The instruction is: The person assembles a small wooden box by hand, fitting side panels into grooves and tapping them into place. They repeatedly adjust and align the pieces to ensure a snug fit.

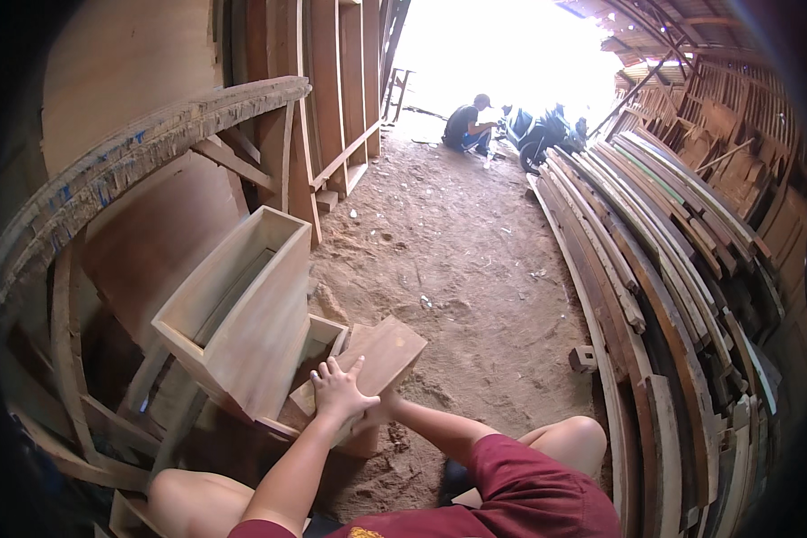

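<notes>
Hands first: my left hand (339, 387) lies flat, fingers spread, pressing on the board (368, 366), probably to keep it steady. Right hand (384, 408) is tucked under the board's edge at about 4 o'clock from the left, so I can't tell its grip. Board sits on the sawdust floor (475, 296), touching the tilted box (238, 314) at 10 o'clock.

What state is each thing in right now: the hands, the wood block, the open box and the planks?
Left hand: flat on top of the wood block, fingers spread, no closed grip.
Right hand: mostly hidden under the block's edge; grip cannot be told.
Wood block: tilted, leaning on the sawdust floor.
Open wooden box: tipped at an angle, empty.
Long planks: stacked on edge along the right side.
Person in dark shirt: crouched by the doorway.
</notes>
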`<state>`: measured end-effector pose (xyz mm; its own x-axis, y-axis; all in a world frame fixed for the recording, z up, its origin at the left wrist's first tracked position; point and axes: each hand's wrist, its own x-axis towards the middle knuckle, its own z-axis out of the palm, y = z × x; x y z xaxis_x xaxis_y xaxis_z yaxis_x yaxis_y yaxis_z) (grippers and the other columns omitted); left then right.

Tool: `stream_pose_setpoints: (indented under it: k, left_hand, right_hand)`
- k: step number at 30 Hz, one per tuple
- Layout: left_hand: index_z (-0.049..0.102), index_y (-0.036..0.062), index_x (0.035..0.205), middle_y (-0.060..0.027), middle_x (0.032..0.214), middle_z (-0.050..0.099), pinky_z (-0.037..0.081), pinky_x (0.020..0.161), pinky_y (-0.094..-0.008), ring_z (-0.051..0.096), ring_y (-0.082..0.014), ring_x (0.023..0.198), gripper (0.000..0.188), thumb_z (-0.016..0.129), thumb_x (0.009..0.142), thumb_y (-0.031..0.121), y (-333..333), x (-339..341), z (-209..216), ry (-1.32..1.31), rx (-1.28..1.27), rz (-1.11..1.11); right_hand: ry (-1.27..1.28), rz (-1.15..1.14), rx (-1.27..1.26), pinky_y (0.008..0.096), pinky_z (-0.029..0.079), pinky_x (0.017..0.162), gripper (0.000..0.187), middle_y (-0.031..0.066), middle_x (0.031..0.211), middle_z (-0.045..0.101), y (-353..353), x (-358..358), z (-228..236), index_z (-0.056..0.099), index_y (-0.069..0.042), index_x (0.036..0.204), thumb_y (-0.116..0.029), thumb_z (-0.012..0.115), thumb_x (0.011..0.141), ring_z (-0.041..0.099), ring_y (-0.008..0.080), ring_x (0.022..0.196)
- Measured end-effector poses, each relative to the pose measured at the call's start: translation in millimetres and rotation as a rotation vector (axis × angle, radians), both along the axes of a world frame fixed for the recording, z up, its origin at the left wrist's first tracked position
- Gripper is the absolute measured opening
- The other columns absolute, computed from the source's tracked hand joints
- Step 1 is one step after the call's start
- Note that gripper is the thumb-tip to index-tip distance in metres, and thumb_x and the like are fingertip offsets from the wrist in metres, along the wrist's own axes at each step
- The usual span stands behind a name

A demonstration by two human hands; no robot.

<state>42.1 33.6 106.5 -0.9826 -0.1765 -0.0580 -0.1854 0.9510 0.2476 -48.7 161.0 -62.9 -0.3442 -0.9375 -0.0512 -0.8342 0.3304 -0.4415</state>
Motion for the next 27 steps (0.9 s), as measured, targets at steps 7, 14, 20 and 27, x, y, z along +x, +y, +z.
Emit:
stream_pose_setpoints:
  k: [7,14,20,27]
  left_hand:
    - [0.044,0.0324,0.152,-0.0256,0.149,0.04,0.029,0.115,-0.0557,0.039,-0.039,0.137,0.101,0.077,0.064,0.069,-1.4,-1.9,-1.6,-0.019,0.007,0.003]
    - [0.043,0.0334,0.153,-0.0255,0.148,0.04,0.027,0.116,-0.057,0.039,-0.0388,0.137,0.101,0.077,0.065,0.069,-2.0,-0.2,0.0,-0.035,0.011,-0.01]
    - [0.044,0.0342,0.153,-0.0238,0.142,0.043,0.03,0.114,-0.0576,0.041,-0.0391,0.134,0.101,0.077,0.064,0.069,1.9,-1.3,-6.5,0.006,-0.025,-0.012]
    - [0.043,0.0329,0.154,-0.0252,0.145,0.042,0.027,0.115,-0.0578,0.04,-0.0401,0.135,0.101,0.076,0.064,0.068,-3.9,-0.4,-6.6,0.014,-0.012,-0.005]
  right_hand:
    - [-0.004,0.09,-0.081,0.046,0.03,0.118,0.098,0.019,0.15,0.047,-16.7,10.6,-1.8,0.052,-0.004,0.142,-0.062,0.078,0.068,0.04,0.0371,0.141]
    - [-0.007,0.176,-0.203,0.0451,0.03,0.118,0.097,0.0186,0.151,0.046,-17.6,47.3,-23.8,0.05,-0.004,0.143,-0.06,0.078,0.069,0.04,0.0362,0.14]
    - [0.025,0.118,-0.072,0.0443,0.031,0.118,0.097,0.0182,0.151,0.046,-31.4,4.1,-4.9,0.049,-0.004,0.144,-0.058,0.078,0.069,0.04,0.0353,0.14]
    - [0.053,0.203,-0.134,0.0433,0.031,0.118,0.097,0.0178,0.152,0.045,-35.5,14.1,-0.1,0.048,-0.004,0.145,-0.057,0.079,0.07,0.04,0.0343,0.14]
